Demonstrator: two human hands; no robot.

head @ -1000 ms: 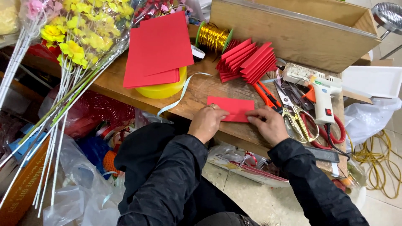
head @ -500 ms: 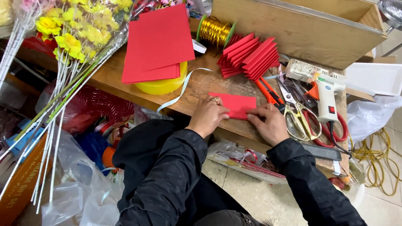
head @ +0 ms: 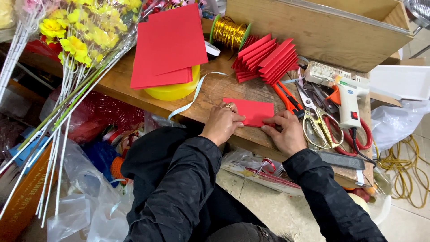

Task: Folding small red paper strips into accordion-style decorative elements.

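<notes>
**Red sheet under fold at the worktop edge**

The red paper sheet [head: 251, 110] lies flat on the wooden worktop [head: 210, 92], near its front edge. The left hand [head: 222, 123] presses its left end, fingers flat, grip unclenched. The right hand [head: 286, 134] pinches its lower right edge. Judgement: folding is at an early stage; no pleats show. Behind lie finished pleated red fans [head: 266, 58], unfolded red sheets [head: 168, 45], scissors [head: 316, 121] and a glue gun [head: 347, 101].

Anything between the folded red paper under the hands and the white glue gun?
Head view: orange-handled cutter and gold-handled scissors lie between the folded red paper and the glue gun.
</notes>
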